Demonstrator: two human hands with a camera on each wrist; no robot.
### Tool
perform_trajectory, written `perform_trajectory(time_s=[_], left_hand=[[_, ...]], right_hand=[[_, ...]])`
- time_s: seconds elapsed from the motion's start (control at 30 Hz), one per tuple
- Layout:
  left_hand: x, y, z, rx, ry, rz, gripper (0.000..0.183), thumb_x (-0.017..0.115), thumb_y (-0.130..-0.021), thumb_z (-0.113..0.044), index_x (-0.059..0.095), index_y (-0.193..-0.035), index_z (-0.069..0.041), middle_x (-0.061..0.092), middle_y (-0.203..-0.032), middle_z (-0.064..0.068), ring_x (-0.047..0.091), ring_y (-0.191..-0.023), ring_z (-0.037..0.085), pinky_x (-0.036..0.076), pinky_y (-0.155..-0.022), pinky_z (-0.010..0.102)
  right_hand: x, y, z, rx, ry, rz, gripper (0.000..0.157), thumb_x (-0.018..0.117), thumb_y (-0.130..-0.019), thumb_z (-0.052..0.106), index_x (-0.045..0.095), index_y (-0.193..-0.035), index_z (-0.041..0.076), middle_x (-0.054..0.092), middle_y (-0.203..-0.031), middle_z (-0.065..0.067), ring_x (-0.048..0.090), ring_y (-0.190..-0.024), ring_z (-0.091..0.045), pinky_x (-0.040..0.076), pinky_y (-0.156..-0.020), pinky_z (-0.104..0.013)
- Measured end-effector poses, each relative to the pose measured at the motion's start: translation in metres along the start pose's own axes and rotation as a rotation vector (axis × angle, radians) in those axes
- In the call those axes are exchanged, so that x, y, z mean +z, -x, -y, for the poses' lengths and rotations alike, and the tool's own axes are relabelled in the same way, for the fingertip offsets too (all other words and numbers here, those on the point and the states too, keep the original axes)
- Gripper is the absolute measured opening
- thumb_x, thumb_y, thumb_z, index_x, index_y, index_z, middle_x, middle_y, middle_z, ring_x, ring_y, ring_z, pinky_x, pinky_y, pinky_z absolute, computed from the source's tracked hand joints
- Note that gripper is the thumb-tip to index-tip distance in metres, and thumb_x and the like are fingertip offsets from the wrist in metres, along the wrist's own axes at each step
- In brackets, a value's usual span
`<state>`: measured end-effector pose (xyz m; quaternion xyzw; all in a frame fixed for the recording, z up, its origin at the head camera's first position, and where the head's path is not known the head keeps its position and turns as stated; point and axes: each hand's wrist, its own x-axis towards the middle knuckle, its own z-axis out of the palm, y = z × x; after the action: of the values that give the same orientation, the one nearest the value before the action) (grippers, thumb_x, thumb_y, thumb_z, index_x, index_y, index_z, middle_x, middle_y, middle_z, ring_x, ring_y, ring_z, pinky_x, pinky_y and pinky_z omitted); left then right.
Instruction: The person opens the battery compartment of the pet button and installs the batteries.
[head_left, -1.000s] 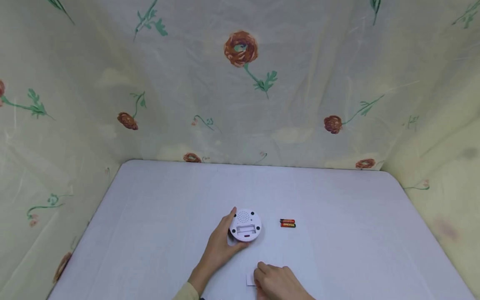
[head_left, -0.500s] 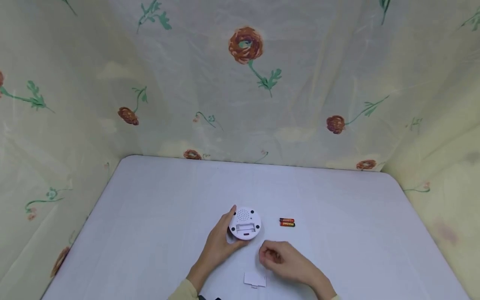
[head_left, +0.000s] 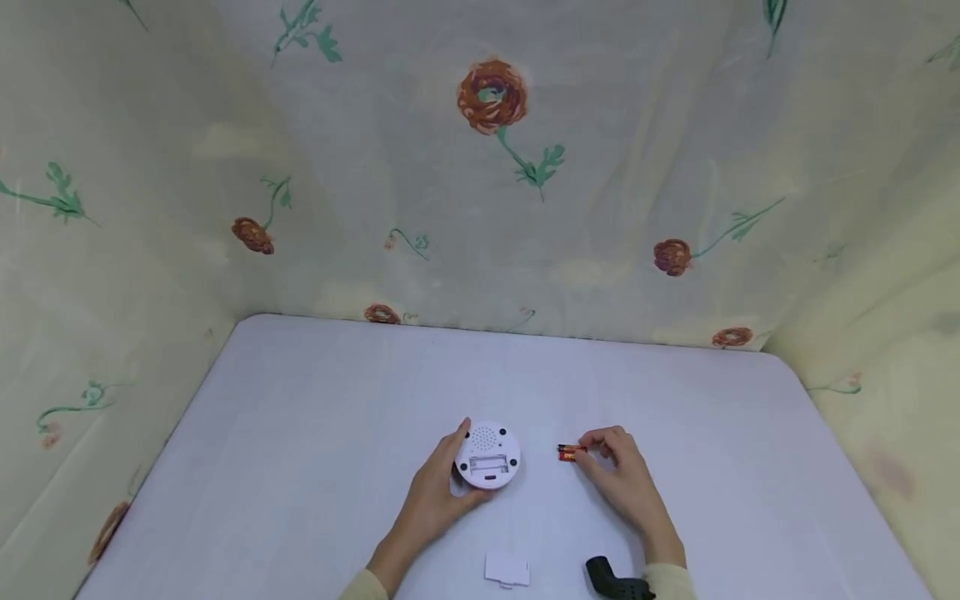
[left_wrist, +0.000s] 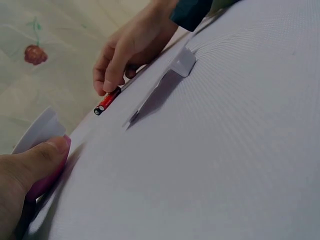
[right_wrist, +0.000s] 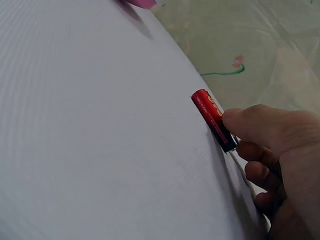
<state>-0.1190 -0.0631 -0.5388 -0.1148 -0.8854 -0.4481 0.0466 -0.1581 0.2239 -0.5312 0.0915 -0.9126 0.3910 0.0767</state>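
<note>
My left hand (head_left: 429, 492) grips a round white device (head_left: 486, 435) by its left side, thumb in front and fingers behind. Its underside faces up, showing speaker holes, dark feet and an uncovered battery compartment with nothing in it. A pink side of the device shows beneath my thumb in the left wrist view. To the right lie two red-and-black batteries (head_left: 567, 452), side by side. My right hand (head_left: 624, 479) pinches at their right end with thumb and fingertips. In the right wrist view the thumb lies against one battery (right_wrist: 212, 117); the fingers behind are partly hidden.
A small white battery cover (head_left: 507, 568) with a tab lies on the white-covered table (head_left: 337, 400) near the front, between the forearms. A black wrist mount (head_left: 617, 581) sits by the right sleeve. Flower-patterned curtain (head_left: 420, 183) rises behind the table and along both sides.
My right hand has left the battery cover on the table, moved up and right, and come to the batteries. The left hand keeps its grip on the device, nearly unmoved.
</note>
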Motion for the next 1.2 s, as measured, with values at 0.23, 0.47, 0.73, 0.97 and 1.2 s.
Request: perform_trajectory(time_s=[0.23,0.47,0.73,0.97,1.2], left_hand=[[-0.0013,0.0033,-0.0010,-0.022,-0.004,-0.028,0.103,0.084,-0.068,-0.032,0.024,-0.151,-0.022,0.048,-0.141,0.005,0.045,-0.132,0.025,0.040,-0.108,0.043],[0.0003,0.0039,-0.0020,-0.019,0.001,-0.021,0.102,0.084,-0.068,-0.030,0.024,-0.151,-0.020,0.047,-0.141,0.005,0.045,-0.133,0.025,0.039,-0.109,0.044],[0.0026,0.0057,-0.0028,-0.020,-0.003,-0.023,0.102,0.083,-0.068,-0.031,0.024,-0.151,-0.021,0.047,-0.142,0.006,0.045,-0.133,0.026,0.039,-0.109,0.043],[0.0024,0.0045,-0.0026,-0.018,-0.015,-0.008,0.102,0.083,-0.068,-0.031,0.023,-0.151,-0.022,0.047,-0.141,0.004,0.045,-0.133,0.025,0.040,-0.108,0.043],[0.0032,0.0028,-0.0020,-0.010,-0.019,-0.005,0.102,0.084,-0.068,-0.032,0.024,-0.151,-0.020,0.048,-0.141,0.004,0.045,-0.132,0.025,0.039,-0.108,0.043]], right_hand=[[0.0011,-0.0003,0.0039,-0.080,0.034,0.021,0.021,0.073,-0.081,0.011,0.064,-0.099,0.014,0.058,-0.092,0.002,0.046,-0.082,-0.010,0.040,-0.073,-0.022],[-0.0009,0.0019,0.0025,-0.033,0.055,0.034,0.019,0.075,-0.079,0.012,0.063,-0.093,0.014,0.057,-0.089,0.002,0.048,-0.082,-0.010,0.043,-0.072,-0.024],[-0.0041,0.0041,-0.0031,-0.010,0.044,0.068,0.016,0.074,-0.081,0.013,0.064,-0.093,0.016,0.059,-0.091,0.005,0.049,-0.084,-0.008,0.044,-0.074,-0.022],[-0.0065,0.0072,-0.0020,0.021,0.050,0.087,0.016,0.072,-0.082,0.012,0.065,-0.096,0.017,0.059,-0.092,0.005,0.051,-0.086,-0.010,0.046,-0.076,-0.023],[-0.0060,0.0077,-0.0045,0.019,0.030,0.070,0.014,0.072,-0.083,0.013,0.066,-0.095,0.017,0.059,-0.090,0.007,0.051,-0.086,-0.010,0.045,-0.075,-0.023]])
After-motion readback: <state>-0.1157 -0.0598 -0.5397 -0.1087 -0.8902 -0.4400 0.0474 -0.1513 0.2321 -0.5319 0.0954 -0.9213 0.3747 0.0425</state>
